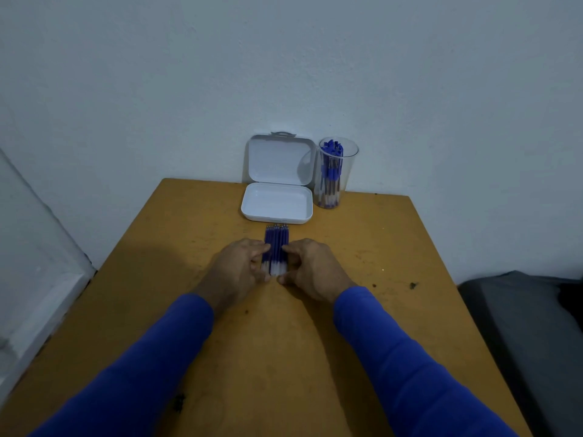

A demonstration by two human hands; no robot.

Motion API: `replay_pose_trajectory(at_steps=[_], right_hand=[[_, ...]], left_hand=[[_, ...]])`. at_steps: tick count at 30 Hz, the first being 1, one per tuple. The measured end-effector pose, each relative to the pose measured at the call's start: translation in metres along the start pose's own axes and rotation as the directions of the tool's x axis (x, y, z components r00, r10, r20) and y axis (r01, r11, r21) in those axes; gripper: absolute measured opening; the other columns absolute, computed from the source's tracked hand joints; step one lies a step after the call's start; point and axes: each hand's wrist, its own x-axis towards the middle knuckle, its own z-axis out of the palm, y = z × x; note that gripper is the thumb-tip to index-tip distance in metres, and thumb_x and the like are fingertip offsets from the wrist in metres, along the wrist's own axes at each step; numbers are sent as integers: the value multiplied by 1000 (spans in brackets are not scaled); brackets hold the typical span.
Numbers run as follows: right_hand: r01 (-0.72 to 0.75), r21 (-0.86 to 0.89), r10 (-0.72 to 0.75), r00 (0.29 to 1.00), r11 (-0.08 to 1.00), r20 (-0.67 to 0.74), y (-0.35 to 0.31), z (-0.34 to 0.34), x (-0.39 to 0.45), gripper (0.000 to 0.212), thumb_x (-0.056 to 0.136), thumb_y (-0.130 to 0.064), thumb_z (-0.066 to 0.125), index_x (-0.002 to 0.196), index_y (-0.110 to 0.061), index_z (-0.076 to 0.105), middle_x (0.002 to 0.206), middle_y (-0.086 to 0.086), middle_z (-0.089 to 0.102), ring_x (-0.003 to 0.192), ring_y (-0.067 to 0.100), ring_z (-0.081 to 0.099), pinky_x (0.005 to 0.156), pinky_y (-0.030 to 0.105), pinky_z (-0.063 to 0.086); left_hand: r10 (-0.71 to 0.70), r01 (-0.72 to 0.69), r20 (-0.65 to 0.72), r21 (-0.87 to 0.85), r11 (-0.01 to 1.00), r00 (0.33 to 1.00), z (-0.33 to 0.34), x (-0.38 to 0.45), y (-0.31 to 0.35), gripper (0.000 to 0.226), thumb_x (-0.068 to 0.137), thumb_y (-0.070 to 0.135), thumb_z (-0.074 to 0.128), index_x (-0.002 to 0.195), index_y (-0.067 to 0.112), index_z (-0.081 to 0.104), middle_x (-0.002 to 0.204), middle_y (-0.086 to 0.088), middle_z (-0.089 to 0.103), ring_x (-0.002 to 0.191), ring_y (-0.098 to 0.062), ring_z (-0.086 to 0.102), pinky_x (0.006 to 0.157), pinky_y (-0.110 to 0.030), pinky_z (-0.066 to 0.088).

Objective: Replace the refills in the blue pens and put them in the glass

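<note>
Several blue refills [276, 244] lie side by side in a tight bundle on the orange table [362, 253], tips pointing away from me. My left hand [239, 266] grips the bundle from the left and my right hand [310, 268] grips it from the right, fingers curled against its sides. A clear glass [334, 171] stands at the back of the table against the wall, with several capped blue pens [331, 167] upright inside it.
An open white plastic case [277, 201] sits left of the glass, its lid leaning on the wall, its tray showing nothing inside. A grey cushioned seat [530, 326] lies off the table's right edge. A white wall stands close behind.
</note>
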Motion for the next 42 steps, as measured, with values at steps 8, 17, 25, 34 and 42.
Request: replay_pose_trajectory(at_steps=[8,17,25,34,42], right_hand=[[1,-22,0,1000,1000,22,0,-1,4,67,87,-27,79,147,-20,50,131,1,61,107,10,52,84,21,39],[11,-36,-11,1000,999,-3,1,0,2,64,87,-28,79,144,-18,53,131,2,61,116,16,56,89,22,43],[44,-44,-46,997,998,-56,1,-1,-4,58,87,-28,79,138,-13,59,127,5,64,114,17,58,85,20,41],[43,-56,-46,997,998,-57,2,1,-2,58,87,-29,79,139,-14,58,129,5,63,117,18,59,95,28,49],[48,-68,-56,992,997,-116,7,11,-2,37,91,-42,70,120,-19,65,112,2,63,98,13,58,87,29,53]], left_hand=[[11,-11,-18,-9,1000,1000,-4,-4,2,72,83,7,79,147,21,50,147,8,48,108,-6,52,101,-27,49],[15,-15,-15,14,1000,1000,-3,-3,2,72,84,10,79,148,21,48,149,6,46,119,-10,53,107,-36,48],[38,-35,-27,102,994,999,-3,-2,-4,72,83,17,80,147,22,48,150,5,47,134,-15,47,111,-41,44],[37,-34,-36,76,996,999,-2,-1,-6,71,83,14,80,147,22,49,147,6,51,126,-12,52,109,-38,46],[146,-129,-80,192,973,986,-3,-12,-3,58,93,30,70,147,21,50,146,2,51,132,-16,47,112,-40,43]])
